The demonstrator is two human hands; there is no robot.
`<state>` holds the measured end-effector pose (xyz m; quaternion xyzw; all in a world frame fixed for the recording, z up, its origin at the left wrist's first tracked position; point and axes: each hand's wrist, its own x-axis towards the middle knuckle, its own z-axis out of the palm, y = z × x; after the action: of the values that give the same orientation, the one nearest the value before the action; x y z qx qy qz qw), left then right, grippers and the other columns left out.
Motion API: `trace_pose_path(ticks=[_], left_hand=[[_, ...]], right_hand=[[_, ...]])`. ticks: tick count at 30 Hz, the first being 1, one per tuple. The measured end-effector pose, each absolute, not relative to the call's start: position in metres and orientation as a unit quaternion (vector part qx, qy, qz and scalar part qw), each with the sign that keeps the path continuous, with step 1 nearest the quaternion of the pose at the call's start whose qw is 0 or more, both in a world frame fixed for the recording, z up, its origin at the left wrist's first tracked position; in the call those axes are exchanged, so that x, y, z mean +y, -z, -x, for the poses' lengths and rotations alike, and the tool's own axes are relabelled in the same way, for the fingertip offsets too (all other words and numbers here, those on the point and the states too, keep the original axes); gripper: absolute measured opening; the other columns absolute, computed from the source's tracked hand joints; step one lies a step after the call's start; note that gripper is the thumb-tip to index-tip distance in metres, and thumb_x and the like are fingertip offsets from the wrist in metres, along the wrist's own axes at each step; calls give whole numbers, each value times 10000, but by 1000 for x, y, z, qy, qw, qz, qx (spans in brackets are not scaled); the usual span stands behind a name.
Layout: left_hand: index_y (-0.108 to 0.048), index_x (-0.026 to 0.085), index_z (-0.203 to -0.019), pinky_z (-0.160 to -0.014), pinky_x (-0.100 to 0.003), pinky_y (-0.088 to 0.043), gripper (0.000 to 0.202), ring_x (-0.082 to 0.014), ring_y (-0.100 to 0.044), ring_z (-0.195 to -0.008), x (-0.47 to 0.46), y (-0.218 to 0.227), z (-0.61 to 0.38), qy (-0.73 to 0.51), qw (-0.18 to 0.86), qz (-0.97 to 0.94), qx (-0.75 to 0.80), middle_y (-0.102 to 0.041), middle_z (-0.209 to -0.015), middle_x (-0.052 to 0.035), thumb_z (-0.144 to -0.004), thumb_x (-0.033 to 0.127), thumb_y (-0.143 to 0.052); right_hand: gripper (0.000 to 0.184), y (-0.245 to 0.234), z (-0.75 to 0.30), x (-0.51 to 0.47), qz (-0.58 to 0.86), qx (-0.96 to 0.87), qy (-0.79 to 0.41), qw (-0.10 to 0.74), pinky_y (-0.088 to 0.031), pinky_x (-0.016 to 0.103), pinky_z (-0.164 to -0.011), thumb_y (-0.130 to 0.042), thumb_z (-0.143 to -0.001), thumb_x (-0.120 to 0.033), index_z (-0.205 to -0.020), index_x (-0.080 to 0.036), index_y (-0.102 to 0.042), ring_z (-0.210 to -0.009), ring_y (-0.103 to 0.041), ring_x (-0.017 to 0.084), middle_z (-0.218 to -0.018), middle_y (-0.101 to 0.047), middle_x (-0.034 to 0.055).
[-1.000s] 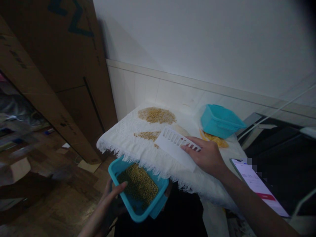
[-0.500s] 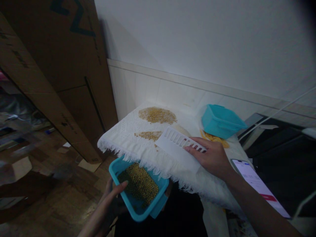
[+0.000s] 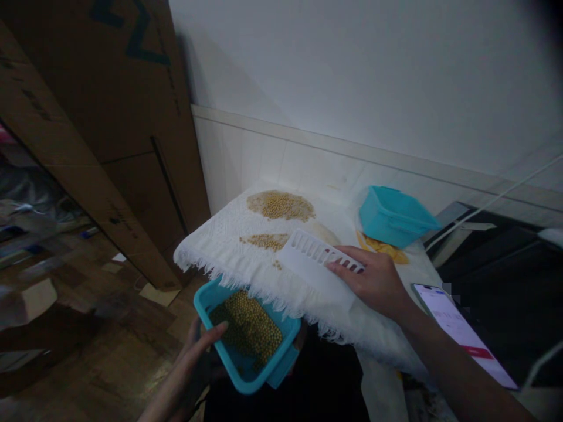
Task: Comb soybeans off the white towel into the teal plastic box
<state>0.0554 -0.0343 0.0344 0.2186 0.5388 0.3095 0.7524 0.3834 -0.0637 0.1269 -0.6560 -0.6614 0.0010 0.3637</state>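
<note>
My left hand (image 3: 200, 351) is closed on the left rim of a blue plastic bin (image 3: 212, 346), its thumb over the inside edge. Yellow soybeans (image 3: 253, 319) and smaller green beans (image 3: 226, 316) lie in the bin, which is held tilted just below the table's fringed cloth edge. In my right hand (image 3: 378, 281) is a flat white plastic piece with a row of slots (image 3: 303, 258), its lower part against the cloth. Beside its left edge lies a small spread of soybeans (image 3: 266, 241); a larger soybean pile (image 3: 281, 205) sits farther back.
A white fringed cloth (image 3: 220, 237) covers the table against the wall. Another blue bin (image 3: 396, 217) stands at the back right by a yellow patterned patch (image 3: 387, 251). A lit phone (image 3: 461, 334) lies to the right. Tall cardboard boxes (image 3: 145, 146) stand at the left.
The white slotted piece has shifted slightly within my right hand's small movement, and a few soybeans by its left edge show more plainly. My left hand and the bin stay almost still.
</note>
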Motion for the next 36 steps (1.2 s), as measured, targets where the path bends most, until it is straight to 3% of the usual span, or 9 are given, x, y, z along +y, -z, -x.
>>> trace_pose_path(ticks=[7, 13, 25, 36], left_hand=[[-343, 428, -1563, -955, -561, -610, 1068, -409, -708, -1203, -32, -33, -53, -304, 751, -217, 545, -693, -1366, -98, -666, 424, -924], [-384, 427, -1527, -941, -597, -610, 995, -425, -728, -1156, -34, -31, -54, -319, 741, -230, 544, -694, -1355, -106, -682, 448, -908], [-407, 435, -1505, -966, -622, -591, 974, -439, -686, -1237, -33, -26, -54, -319, 743, -224, 544, -672, -1411, -107, -674, 448, -914], [-383, 464, -1510, -965, -598, -594, 1004, -417, -719, -1184, -33, -27, -53, -314, 747, -220, 543, -743, -1262, -67, -659, 444, -914]], right_hand=[[248, -125, -373, -59, 635, -679, -8, 369, -636, 304, -641, -684, -879, -289, -1054, -197, -833, -690, -780, 215, -933, -837, 69], [235, -130, -357, -68, 607, -706, 42, 361, -633, 288, -622, -638, -904, -240, -1034, -211, -831, -623, -767, 197, -872, -834, 59], [256, -122, -370, -50, 646, -663, 76, 371, -644, 323, -662, -638, -897, -276, -1051, -191, -825, -683, -782, 224, -931, -836, 80], [288, -121, -374, -45, 677, -634, 51, 370, -597, 304, -606, -657, -876, -322, -1073, -201, -830, -644, -757, 214, -866, -830, 76]])
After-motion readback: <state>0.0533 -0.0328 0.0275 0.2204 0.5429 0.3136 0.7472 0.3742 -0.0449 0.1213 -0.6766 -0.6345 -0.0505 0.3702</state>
